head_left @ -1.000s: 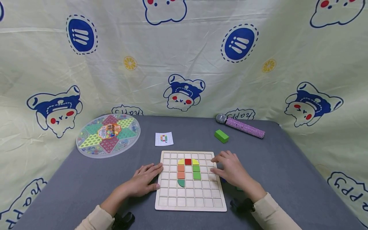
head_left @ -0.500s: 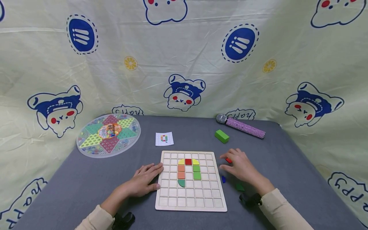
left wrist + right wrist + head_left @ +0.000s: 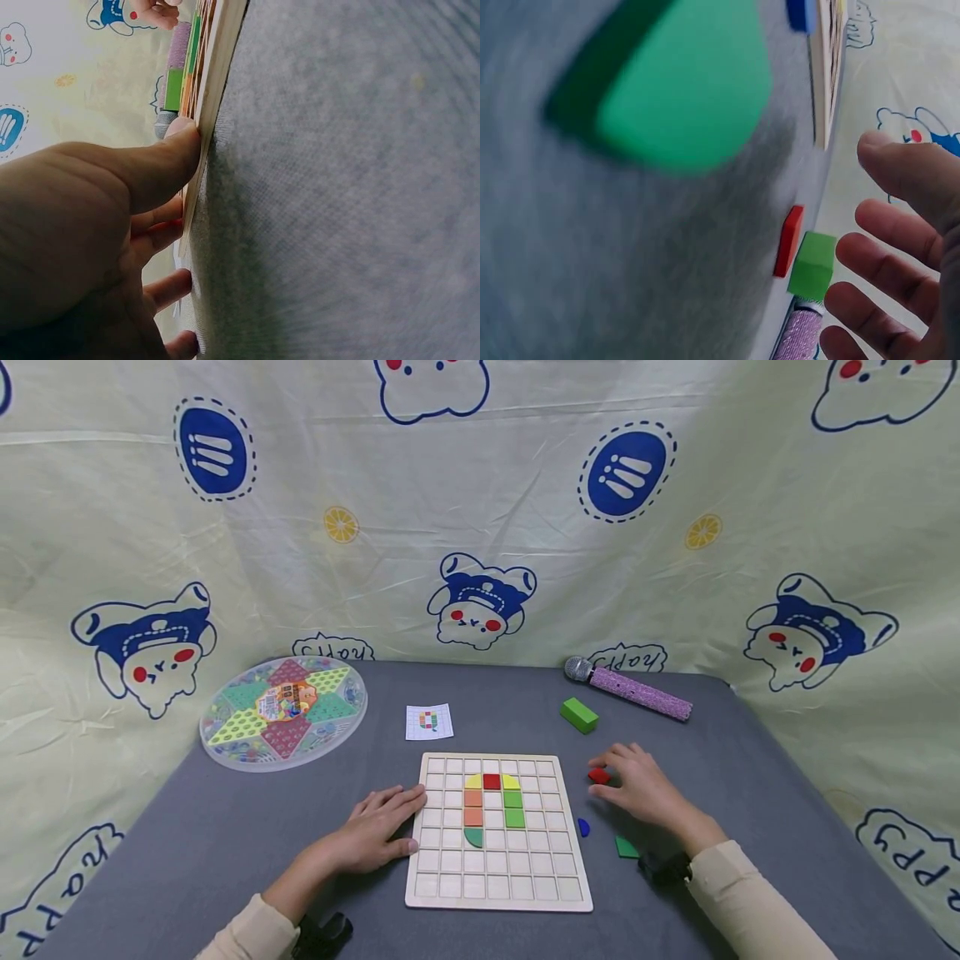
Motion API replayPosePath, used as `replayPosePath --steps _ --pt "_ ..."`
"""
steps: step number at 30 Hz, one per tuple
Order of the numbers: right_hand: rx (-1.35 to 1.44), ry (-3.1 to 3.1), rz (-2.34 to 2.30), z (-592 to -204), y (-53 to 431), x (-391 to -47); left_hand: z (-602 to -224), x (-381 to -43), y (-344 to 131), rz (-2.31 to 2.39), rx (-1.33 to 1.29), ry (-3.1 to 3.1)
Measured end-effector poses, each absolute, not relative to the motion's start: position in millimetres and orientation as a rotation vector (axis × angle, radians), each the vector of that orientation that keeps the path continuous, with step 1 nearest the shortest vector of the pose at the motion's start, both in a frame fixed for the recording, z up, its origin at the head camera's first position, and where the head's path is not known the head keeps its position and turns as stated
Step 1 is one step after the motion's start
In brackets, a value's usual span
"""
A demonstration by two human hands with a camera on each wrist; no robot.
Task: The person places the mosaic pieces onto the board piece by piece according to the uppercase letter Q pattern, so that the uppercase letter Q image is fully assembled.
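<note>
A wooden grid board [image 3: 498,889] lies on the table with yellow, red, orange and green flat pieces set in an arch. My left hand [image 3: 381,831] rests along the board's left edge, its thumb and extended fingers touching the wood in the left wrist view. To the board's right, my right hand [image 3: 637,785] hovers with loosely spread fingers beside a flat red piece [image 3: 599,776]. Nothing is in its grasp in the right wrist view. A blue piece [image 3: 583,828] and a green quarter-round piece [image 3: 694,90] lie nearer to me.
Behind the board lies a small card [image 3: 429,722] printed with a coloured pattern. A green block [image 3: 579,716] and a purple glittery microphone [image 3: 637,692] are at the back right. At the back left is a round Chinese checkers board [image 3: 283,752]. A printed cloth [image 3: 525,510] hangs behind.
My right hand has moved right, away from the board's edge, and now hovers by the red piece. The red, blue and green pieces have come into fuller view. My left hand stays put.
</note>
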State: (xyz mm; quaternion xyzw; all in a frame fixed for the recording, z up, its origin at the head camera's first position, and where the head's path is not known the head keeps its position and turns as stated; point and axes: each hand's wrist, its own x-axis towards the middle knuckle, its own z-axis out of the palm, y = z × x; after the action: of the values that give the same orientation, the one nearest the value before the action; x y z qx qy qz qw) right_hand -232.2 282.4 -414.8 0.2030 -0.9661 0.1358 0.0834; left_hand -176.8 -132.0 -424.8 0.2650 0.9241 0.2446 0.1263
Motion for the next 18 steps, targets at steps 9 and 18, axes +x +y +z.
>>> replayPosePath --steps 9,18 --pt "0.602 -2.957 0.383 -415 292 -242 -424 -177 -131 0.711 0.761 2.686" --pt "0.626 -3.018 0.364 -415 297 -254 -424 -176 -132 0.718 0.762 2.681"
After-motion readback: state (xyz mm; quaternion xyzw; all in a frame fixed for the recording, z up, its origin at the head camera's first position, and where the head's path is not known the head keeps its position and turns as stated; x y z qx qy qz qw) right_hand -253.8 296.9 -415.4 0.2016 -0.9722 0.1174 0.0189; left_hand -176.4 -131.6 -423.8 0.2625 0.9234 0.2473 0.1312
